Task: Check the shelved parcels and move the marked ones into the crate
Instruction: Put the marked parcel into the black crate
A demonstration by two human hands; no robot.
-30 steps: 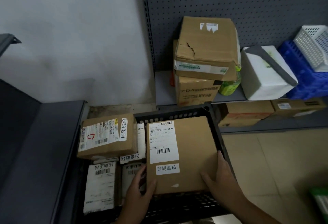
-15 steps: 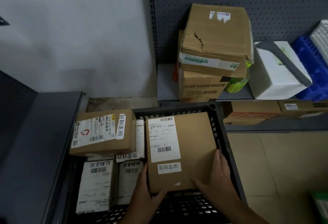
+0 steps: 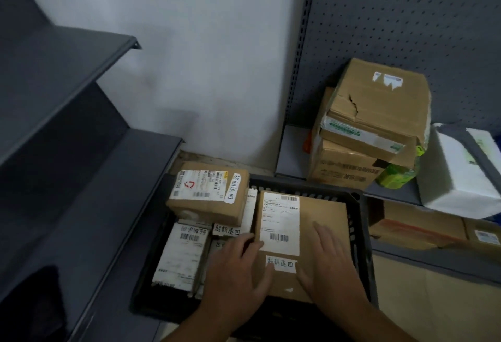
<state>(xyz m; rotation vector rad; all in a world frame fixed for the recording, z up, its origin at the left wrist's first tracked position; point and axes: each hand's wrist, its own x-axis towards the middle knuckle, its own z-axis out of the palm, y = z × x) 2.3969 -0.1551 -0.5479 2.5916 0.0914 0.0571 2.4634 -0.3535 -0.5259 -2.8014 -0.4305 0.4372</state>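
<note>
Beneath grey pegboard shelving (image 3: 406,30), a marked parcel (image 3: 322,211) lies in the crate (image 3: 362,233), long axis pointing away from the person. Left hand (image 3: 238,268) and right hand (image 3: 325,263) rest flat, fingers straight, on its near end; shelved boxes (image 3: 379,114) sit nearer the right.

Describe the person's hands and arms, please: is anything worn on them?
Both the left hand and the right hand are bare: no gloves, rings or watch show. The forearms are bare too, with no sleeve in view.

Inside the black slotted plastic crate (image 3: 360,233), the flat brown cardboard parcel (image 3: 322,214) lies right, the taped brown cardboard box (image 3: 208,206) back-left.
</note>
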